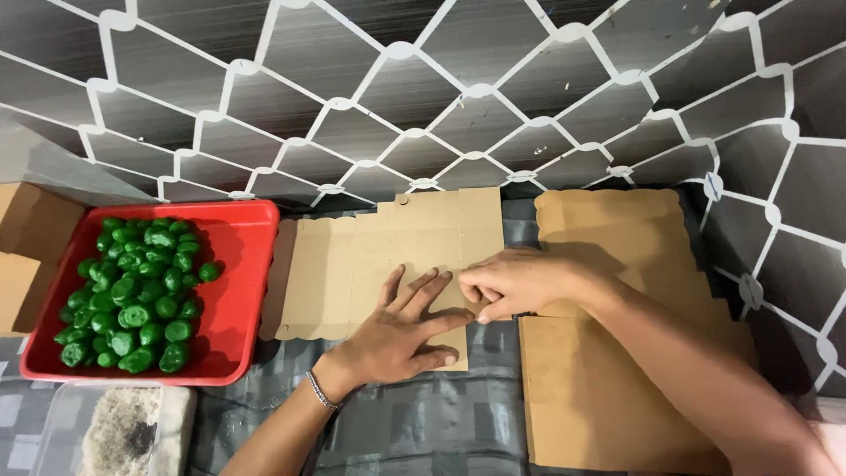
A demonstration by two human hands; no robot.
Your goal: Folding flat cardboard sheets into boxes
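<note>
We have both hands on the flat cardboard sheet (370, 264), which lies at twelve o'clock from us with its long axis running nine to three. Our left hand (401, 330) presses flat, fingers spread, on its lower right part; our right hand (515, 282), curled, pinches the right edge at three o'clock, touching the left fingertips.

Flat brown cardboard box blank (370, 256), unfolded, scalloped along its near edge, laid at centre on the grey surface, pressed flat near its right end.
</note>
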